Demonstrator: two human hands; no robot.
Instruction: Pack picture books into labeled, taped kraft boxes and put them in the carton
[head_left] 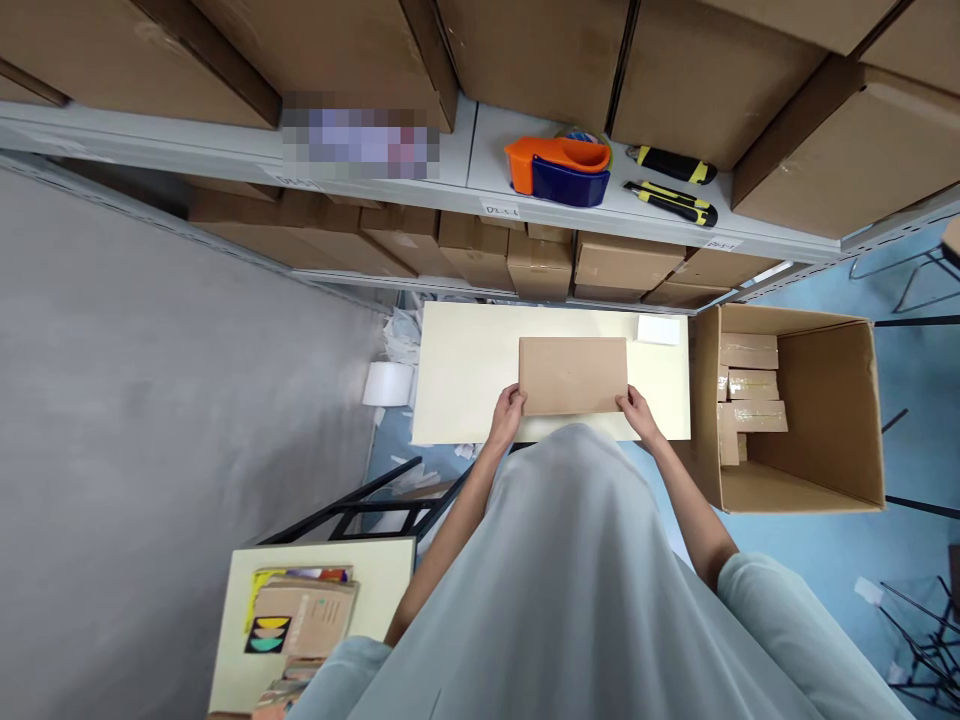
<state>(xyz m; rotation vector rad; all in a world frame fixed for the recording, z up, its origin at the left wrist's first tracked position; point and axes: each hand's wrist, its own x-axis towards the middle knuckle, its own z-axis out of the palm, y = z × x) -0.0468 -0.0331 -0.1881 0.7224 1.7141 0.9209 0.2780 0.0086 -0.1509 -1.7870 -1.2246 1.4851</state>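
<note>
A flat brown cardboard parcel (573,374) lies on a small cream table (465,370) in front of me. My left hand (508,413) grips its near left corner, fingers curled over the edge. My right hand (636,409) grips its near right corner the same way. Both arms reach out past my pale shirt, which hides the table's near edge.
An open carton (825,410) holding several taped parcels stands at the right of the table. On the shelf (480,170) above lie an orange and blue tape dispenser (561,168) and two yellow-black knives (673,184). A white slip (658,329) lies on the table's far right. Books (300,620) lie on a second table at lower left.
</note>
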